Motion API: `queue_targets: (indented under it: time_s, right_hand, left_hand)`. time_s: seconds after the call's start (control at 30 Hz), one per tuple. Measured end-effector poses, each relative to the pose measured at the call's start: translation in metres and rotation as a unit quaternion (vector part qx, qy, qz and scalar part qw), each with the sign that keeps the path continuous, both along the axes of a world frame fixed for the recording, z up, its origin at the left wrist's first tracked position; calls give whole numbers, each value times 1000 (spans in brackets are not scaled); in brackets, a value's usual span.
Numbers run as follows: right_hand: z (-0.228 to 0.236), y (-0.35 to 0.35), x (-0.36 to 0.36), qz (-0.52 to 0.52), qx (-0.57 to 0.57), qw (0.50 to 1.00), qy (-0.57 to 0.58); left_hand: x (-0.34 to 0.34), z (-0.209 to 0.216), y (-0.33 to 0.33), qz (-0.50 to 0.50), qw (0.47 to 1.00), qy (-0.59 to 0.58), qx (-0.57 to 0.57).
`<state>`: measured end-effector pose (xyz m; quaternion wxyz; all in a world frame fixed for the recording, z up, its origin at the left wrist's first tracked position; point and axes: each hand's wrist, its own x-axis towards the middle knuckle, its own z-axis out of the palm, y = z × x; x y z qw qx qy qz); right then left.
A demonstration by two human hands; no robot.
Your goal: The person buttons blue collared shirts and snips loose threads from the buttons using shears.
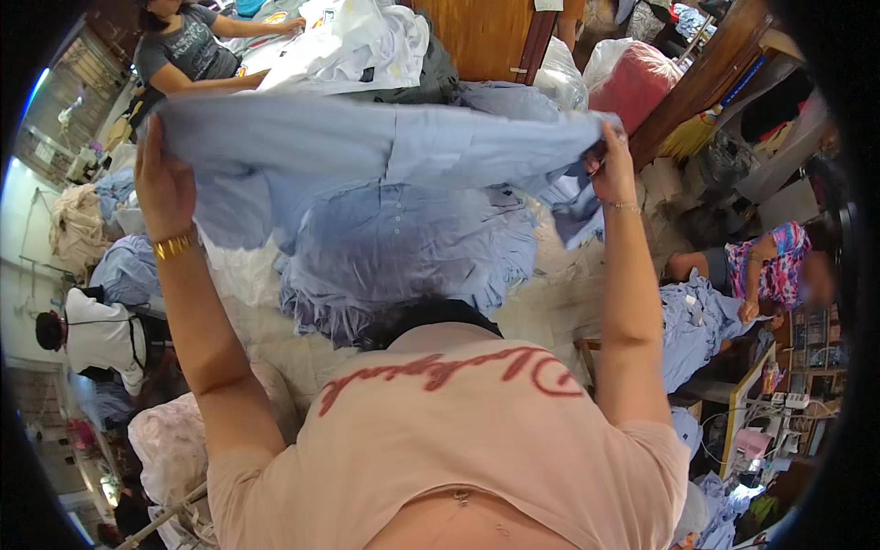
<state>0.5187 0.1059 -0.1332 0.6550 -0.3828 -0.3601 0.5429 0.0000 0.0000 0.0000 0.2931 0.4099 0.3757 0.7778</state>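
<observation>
A light blue shirt (312, 137) is stretched sideways in the air between my raised hands, slightly blurred by motion. My left hand (168, 188), with a gold band at its wrist, is closed on the shirt's left end. The opposite end is gripped by my right hand (612, 165), and loose cloth droops below it. Some fingers of both hands are hidden by the fabric. Beneath the stretched shirt lies a big heap of light blue shirts (412, 247), with a buttoned front facing up. The held cloth hides the heap's far part.
Beyond the heap, a person (188, 55) handles white garments (367, 46) at the far left. A wooden cabinet (481, 37) and a bag of red cloth (632, 78) stand at the back. Another person (770, 261) sits at right with blue clothing (692, 321); someone in white (101, 335) is at left.
</observation>
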Motion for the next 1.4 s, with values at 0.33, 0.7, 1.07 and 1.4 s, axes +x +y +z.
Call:
queue_targets:
  time_s: [0.33, 0.7, 1.07, 1.4]
  right_hand:
    - [67, -40, 25, 47, -10, 998, 41]
    - [-152, -149, -35, 73, -403, 868, 282]
    - [-5, -75, -9, -11, 0, 1000, 22]
    - [-220, -155, -54, -18, -462, 864, 199]
  left_hand:
    - [-14, 68, -9, -23, 979, 200, 2]
    - [-50, -45, -45, -2, 952, 78, -295]
    - [-63, 25, -34, 58, 991, -12, -121]
    - [-165, -297, -116, 13, 867, 35, -497]
